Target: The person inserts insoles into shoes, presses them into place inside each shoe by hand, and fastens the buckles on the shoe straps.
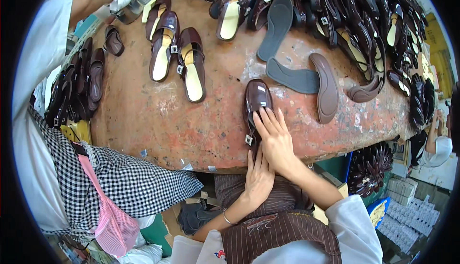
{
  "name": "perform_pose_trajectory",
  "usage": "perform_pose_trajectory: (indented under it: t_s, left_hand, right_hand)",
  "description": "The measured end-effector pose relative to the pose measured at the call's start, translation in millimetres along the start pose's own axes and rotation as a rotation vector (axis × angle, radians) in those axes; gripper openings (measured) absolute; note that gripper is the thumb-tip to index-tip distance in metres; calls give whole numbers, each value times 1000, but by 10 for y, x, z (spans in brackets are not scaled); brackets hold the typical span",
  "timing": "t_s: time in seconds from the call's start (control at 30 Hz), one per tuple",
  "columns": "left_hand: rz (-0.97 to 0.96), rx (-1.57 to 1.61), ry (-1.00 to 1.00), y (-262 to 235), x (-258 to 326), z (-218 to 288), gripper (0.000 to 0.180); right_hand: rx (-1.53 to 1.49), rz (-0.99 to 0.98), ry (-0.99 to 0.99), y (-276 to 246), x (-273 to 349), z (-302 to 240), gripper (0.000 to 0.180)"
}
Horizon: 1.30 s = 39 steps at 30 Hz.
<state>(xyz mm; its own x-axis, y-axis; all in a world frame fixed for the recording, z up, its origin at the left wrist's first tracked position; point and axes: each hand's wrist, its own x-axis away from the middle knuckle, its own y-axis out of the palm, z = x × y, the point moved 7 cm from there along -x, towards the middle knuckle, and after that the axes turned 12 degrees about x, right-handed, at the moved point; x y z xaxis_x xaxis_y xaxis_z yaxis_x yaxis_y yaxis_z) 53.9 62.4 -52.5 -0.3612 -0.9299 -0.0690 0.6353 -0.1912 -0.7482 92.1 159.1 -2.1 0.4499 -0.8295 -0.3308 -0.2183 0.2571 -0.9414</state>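
A glossy dark burgundy shoe (pixel 258 95) with a square buckle lies on the worn red-brown table, toe pointing away from me. My right hand (pixel 275 141) rests over its opening, fingers stretched out and slightly spread, the tips at the back of the upper. Against the heel end lies my left hand (pixel 259 180), its fingers extended along the shoe and partly under my right hand. What lies inside the shoe is hidden by my hands. Just right of it are two grey insoles (pixel 293 76) (pixel 277 26) and a brown insole (pixel 325 89).
Burgundy shoes with pale insoles (pixel 194 77) stand to the left. A large pile of similar shoes (pixel 330 17) covers the far right. Another brown insole (pixel 364 91) lies beside it. At left, a person in a checked apron (pixel 143 180) reaches toward a metal container (pixel 129 12).
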Motion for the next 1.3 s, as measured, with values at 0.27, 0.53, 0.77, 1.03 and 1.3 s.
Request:
perform_pose_trajectory:
  t_s: [0.27, 0.53, 0.77, 1.03, 1.3]
  left_hand:
    - [-144, -154, -66, 96, -31, -4, 57]
    - [-205, -268, -97, 67, -77, 53, 54]
    - [-36, -60, -67, 129, -4, -89, 57]
    - [74, 87, 9, 17, -76, -20, 51]
    - [-31, -15, -7, -81, -75, -2, 63]
  right_hand:
    - [-44, -181, 33, 111, -222, 33, 53]
    - [142, -185, 90, 218, -267, 38, 61]
    - [334, -19, -5, 78, 115, -245, 37]
    - [300, 36, 123, 91, -199, -176, 42]
    - [165, -27, 115, 239, -471, 0, 30]
